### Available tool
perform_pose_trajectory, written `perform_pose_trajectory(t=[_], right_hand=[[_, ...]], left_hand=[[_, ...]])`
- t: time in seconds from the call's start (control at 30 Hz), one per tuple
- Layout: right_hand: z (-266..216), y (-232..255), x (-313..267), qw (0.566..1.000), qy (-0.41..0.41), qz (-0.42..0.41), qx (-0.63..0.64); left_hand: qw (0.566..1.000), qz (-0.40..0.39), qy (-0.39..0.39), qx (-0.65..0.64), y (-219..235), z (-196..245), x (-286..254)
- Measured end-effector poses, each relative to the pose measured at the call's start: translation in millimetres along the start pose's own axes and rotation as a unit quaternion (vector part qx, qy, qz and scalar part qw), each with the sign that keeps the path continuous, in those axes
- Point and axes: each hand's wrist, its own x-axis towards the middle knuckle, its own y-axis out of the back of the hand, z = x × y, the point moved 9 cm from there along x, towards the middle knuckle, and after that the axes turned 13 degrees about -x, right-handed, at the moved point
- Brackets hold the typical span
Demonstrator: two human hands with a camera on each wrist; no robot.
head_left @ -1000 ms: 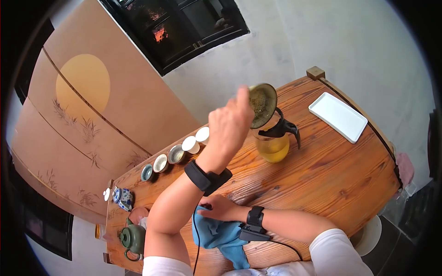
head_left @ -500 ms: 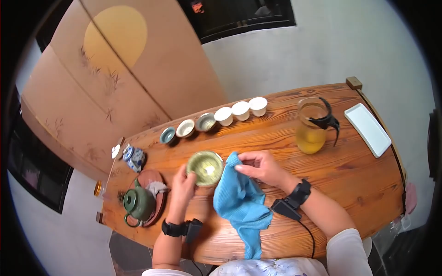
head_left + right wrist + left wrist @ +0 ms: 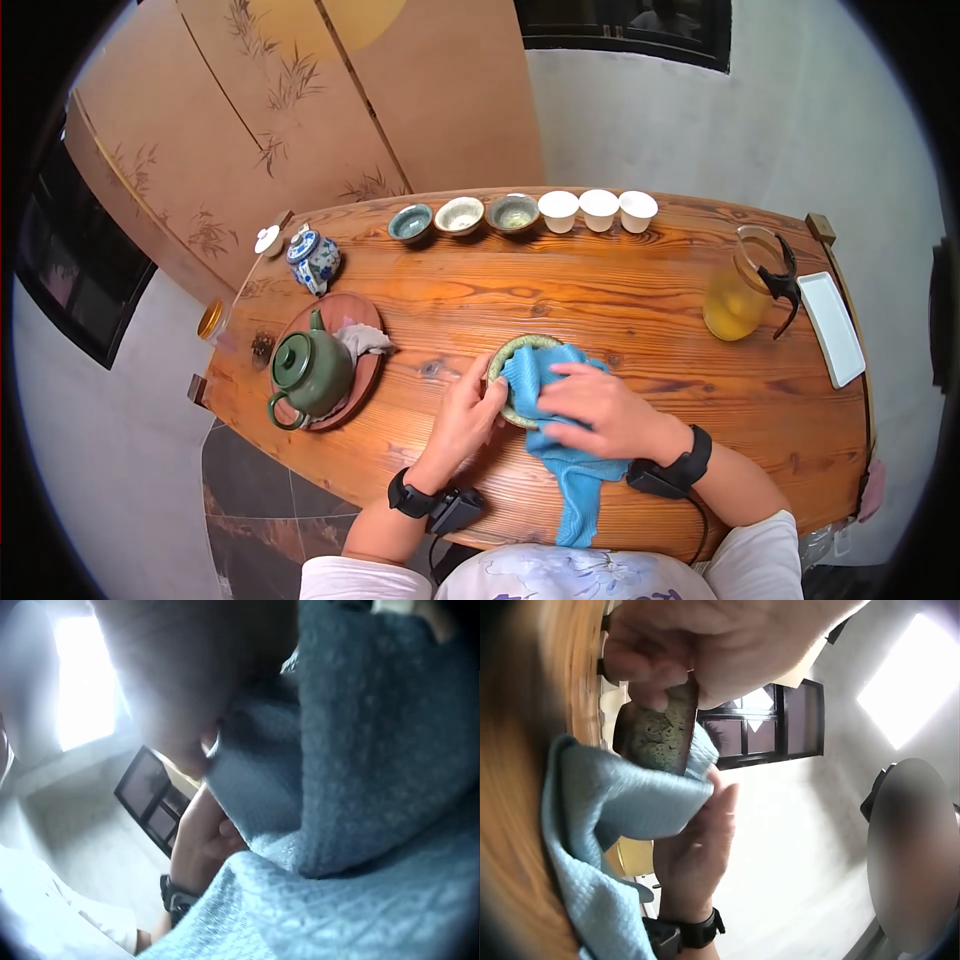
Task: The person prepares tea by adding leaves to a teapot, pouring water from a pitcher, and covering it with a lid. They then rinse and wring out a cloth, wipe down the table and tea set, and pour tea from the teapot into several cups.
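Note:
In the head view my left hand (image 3: 465, 412) grips a pale green bowl (image 3: 508, 360) by its left rim, above the near middle of the wooden table. My right hand (image 3: 605, 410) holds a blue cloth (image 3: 575, 500) bunched into the bowl, covering most of its inside. The cloth's tail hangs toward the table's front edge. From the left wrist, the bowl's speckled outer wall (image 3: 660, 735) shows below my left fingers, with the cloth folded over its rim. Blue cloth (image 3: 375, 750) fills much of the right wrist view and hides the bowl there.
Along the far edge stand several small cups, glazed ones (image 3: 459, 215) left of white ones (image 3: 598, 209). A glass pitcher (image 3: 738, 300) of yellow liquid is at right beside a white tray (image 3: 832, 330). Left are a green teapot (image 3: 315, 370) on a reddish tray (image 3: 372, 375) and a blue-and-white pot (image 3: 314, 258).
My left hand brought the bowl back from its tilt above the pitcher to in front of me. My right hand lifted the cloth from the table and moved it into the bowl.

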Motion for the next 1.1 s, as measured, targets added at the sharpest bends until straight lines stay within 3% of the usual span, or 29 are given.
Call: perform_pose_trajectory(t=[0.07,0.1,0.17,0.27,0.4,0.43,0.47,0.53,0.63,0.67,0.7,0.73,0.77,0.83,0.87,0.93,1.0,1.07,1.1], right_hand=[[19.1,25.3,-9.8,0.982,-0.065,0.152,0.092],[18.3,28.6,-7.5,0.988,-0.062,0.141,0.022],[10.8,28.2,0.8,0.99,-0.063,0.129,-0.005],[8.6,24.0,8.2,0.99,-0.062,0.123,-0.037],[15.6,27.5,8.0,0.978,-0.114,0.166,-0.045],[26.8,30.8,7.0,0.97,-0.18,0.162,-0.005],[38.6,30.5,3.3,0.956,-0.246,0.155,0.035],[36.7,22.7,3.8,0.973,-0.2,0.117,-0.022],[40.0,11.3,2.0,0.97,-0.232,0.059,-0.049],[44.7,13.6,-0.3,0.96,-0.259,0.1,0.029],[49.7,14.3,-3.6,0.943,-0.283,0.141,0.107],[50.3,9.3,-4.3,0.943,-0.28,0.14,0.108],[59.1,1.8,-11.8,0.921,-0.313,0.171,0.157],[71.1,-13.9,-25.0,0.885,-0.361,0.21,0.205],[68.4,-23.2,-26.8,0.885,-0.36,0.21,0.206],[70.7,-36.8,-38.4,0.803,-0.378,0.306,0.345],[68.3,-27.2,-38.6,0.809,-0.391,0.27,0.347],[43.1,15.1,-9.4,0.934,-0.264,0.187,0.152],[32.0,26.7,-1.1,0.969,-0.2,0.139,0.031]], left_hand=[[0.992,0.009,-0.077,0.096,2.6,12.5,1.4],[0.993,0.01,-0.076,0.092,0.4,12.7,0.1],[0.963,0.018,-0.163,0.212,-13.6,31.9,-9.5],[0.95,-0.015,-0.181,0.255,-30.0,31.1,-16.6],[0.927,-0.021,-0.202,0.316,-36.9,35.6,-25.1],[0.919,-0.031,-0.223,0.325,-39.2,41.3,-28.7],[0.919,-0.028,-0.221,0.324,-38.3,41.2,-28.6],[0.877,-0.012,-0.329,0.35,-43.8,56.2,-38.1],[0.864,0.01,-0.35,0.361,-40.3,55.5,-38.6],[0.864,0.012,-0.35,0.361,-39.9,55.7,-38.6],[0.894,0.02,-0.308,0.325,-33.4,51.5,-33.7],[0.92,0.029,-0.265,0.287,-27.3,46.7,-29.4],[0.919,0.031,-0.266,0.288,-27.7,48.1,-28.8],[0.968,0.055,-0.189,0.158,-19.1,38.2,-20.9],[0.967,0.056,-0.189,0.159,-21.1,31.4,-19.9],[0.984,0.074,-0.16,0.003,-14.4,6.7,-15.0],[0.983,0.058,-0.169,0.051,-17.4,10.2,-15.1],[0.978,0.041,-0.179,0.097,-17.1,18.7,-14.9],[0.952,0.007,-0.211,0.222,-23.3,32.4,-16.9]])
